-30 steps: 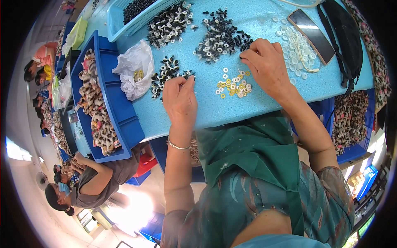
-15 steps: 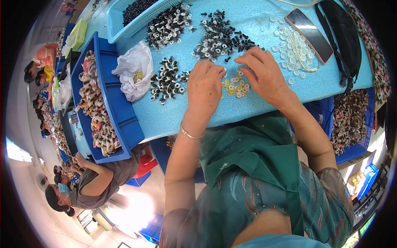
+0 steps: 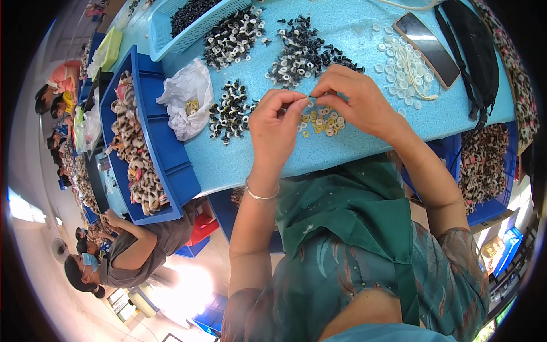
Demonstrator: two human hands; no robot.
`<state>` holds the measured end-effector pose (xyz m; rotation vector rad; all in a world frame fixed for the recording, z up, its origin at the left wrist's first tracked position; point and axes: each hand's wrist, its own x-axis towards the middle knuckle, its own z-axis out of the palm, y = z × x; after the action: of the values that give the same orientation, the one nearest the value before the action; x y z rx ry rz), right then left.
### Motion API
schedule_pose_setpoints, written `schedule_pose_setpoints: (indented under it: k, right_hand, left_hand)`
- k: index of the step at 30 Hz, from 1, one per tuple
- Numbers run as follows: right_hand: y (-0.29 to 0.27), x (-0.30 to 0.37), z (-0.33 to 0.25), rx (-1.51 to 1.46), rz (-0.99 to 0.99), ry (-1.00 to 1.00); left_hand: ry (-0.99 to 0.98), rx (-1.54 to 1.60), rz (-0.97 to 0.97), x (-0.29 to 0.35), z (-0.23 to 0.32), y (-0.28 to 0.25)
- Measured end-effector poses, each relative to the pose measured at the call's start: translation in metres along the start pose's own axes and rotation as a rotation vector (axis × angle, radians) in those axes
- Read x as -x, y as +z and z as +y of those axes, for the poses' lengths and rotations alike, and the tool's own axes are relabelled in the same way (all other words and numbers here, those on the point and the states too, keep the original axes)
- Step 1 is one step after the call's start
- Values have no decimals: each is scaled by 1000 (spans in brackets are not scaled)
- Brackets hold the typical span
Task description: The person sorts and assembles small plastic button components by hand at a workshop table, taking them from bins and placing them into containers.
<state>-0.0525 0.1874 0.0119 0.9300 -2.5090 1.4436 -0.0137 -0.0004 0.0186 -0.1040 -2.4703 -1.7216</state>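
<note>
Hands together at fingertips. Left hand (image 3: 274,122) pinched on small piece (image 3: 309,97), kind unclear; right hand (image 3: 356,98) meets it, closure cannot be told. Rings (image 3: 327,121) just beside.

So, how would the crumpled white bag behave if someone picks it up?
The white bag is probably floppy, since its thin sides are wrinkled and folded. It looks light, as only a small cluster of yellow rings shows inside. Lifted by one edge, it might tip and spill them, because its mouth is open.
</note>
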Motion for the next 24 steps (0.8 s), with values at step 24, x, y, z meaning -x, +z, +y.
schedule_pose_setpoints:
  k: [24]
  right_hand:
    - [-3, 16, -27, -218, 7, -73]
  left_hand:
    - [-644, 925, -345, 13, -6, -17]
